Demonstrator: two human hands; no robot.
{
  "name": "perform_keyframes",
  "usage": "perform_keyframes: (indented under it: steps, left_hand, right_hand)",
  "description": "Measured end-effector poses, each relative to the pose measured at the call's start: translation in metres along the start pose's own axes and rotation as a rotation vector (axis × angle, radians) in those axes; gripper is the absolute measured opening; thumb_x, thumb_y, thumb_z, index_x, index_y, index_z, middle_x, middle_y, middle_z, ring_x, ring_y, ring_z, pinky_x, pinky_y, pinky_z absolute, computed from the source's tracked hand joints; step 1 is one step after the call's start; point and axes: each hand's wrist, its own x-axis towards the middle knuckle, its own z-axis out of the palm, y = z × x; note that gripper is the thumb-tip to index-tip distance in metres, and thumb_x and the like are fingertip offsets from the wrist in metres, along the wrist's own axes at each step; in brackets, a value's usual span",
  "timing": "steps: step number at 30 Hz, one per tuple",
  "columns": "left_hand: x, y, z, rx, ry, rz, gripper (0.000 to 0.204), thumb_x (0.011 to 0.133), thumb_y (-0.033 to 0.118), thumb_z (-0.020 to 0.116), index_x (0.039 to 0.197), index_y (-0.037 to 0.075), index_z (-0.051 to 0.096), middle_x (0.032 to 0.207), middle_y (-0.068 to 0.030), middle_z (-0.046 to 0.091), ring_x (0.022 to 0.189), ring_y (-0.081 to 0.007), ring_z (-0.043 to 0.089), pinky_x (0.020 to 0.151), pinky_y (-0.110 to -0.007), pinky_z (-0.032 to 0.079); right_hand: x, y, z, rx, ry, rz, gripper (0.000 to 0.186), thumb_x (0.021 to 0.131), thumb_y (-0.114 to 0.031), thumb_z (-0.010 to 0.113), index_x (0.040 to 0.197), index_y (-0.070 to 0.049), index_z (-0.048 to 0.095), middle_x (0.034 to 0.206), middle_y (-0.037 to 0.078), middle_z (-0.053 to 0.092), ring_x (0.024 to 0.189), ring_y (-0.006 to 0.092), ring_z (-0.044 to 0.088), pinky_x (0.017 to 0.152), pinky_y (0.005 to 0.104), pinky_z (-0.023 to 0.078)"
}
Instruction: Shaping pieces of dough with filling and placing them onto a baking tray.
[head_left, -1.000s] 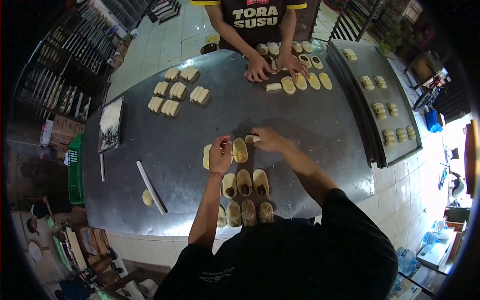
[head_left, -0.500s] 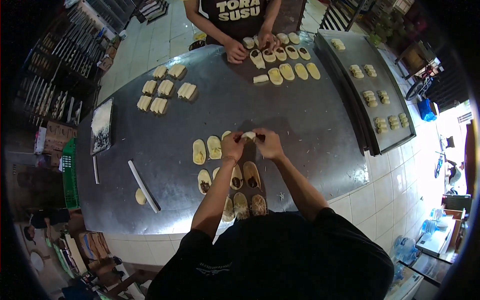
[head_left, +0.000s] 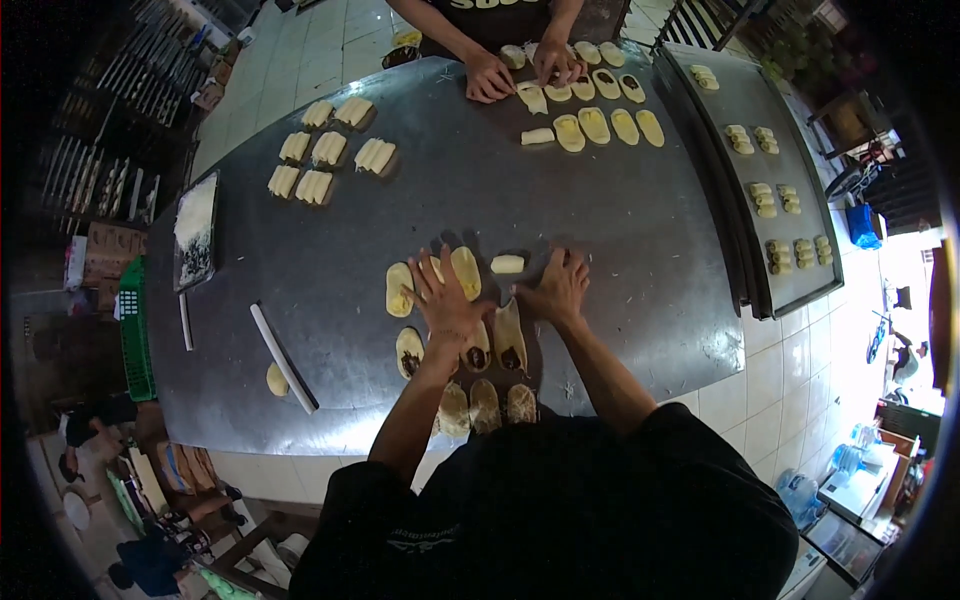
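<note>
Head view: hands [head_left: 450,308] [head_left: 560,292] spread, palms down, flanking dough strip [head_left: 511,338].

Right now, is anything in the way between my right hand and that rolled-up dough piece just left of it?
Nothing visible stands in the way: between your right hand and the rolled-up dough piece, only the dark tabletop shows.

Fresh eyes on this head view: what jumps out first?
Probably the person's spread left hand and right hand, mid-picture, among flattened dough ovals, some with dark filling. Beyond, at upper left, sits a cluster of dough rolls on the metal table; at right, a large tray holds more dough pieces.
</note>
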Motion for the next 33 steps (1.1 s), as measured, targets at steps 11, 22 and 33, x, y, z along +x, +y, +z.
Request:
perform_keyframes:
  steps: [11,22,33]
  left_hand:
    - [-0.081,-0.016,0.021,-0.196,0.328,0.366,0.026,0.076,0.019,0.070,0.099,0.009,0.065,0.131,-0.0172,0.040,0.124,-0.0397,0.034,0.107,-0.063,0.016]
    - [-0.130,-0.008,0.050,-0.191,0.368,0.250,0.012,0.074,0.012,0.072,0.085,0.007,0.071,0.125,-0.0135,0.046,0.117,-0.0366,0.038,0.102,-0.054,0.025]
    - [-0.125,-0.021,0.062,-0.260,0.294,0.378,0.018,0.077,0.003,0.064,0.092,0.011,0.069,0.101,-0.0091,0.051,0.104,-0.0348,0.045,0.106,-0.059,0.023]
  right_hand:
    - [-0.034,0.038,0.009,0.401,-0.070,-0.246,0.042,0.070,-0.018,0.075,0.104,-0.002,0.056,0.099,0.020,0.057,0.097,0.0316,0.057,0.086,0.0404,0.045]
    - [-0.139,0.030,0.016,0.159,0.098,-0.431,0.011,0.077,-0.013,0.065,0.083,-0.005,0.067,0.106,0.013,0.058,0.099,0.0328,0.055,0.081,0.0458,0.041]
    - [-0.134,0.029,0.014,0.358,0.080,-0.515,0.009,0.080,-0.007,0.059,0.087,-0.002,0.062,0.085,0.017,0.065,0.077,0.0363,0.062,0.066,0.0432,0.048]
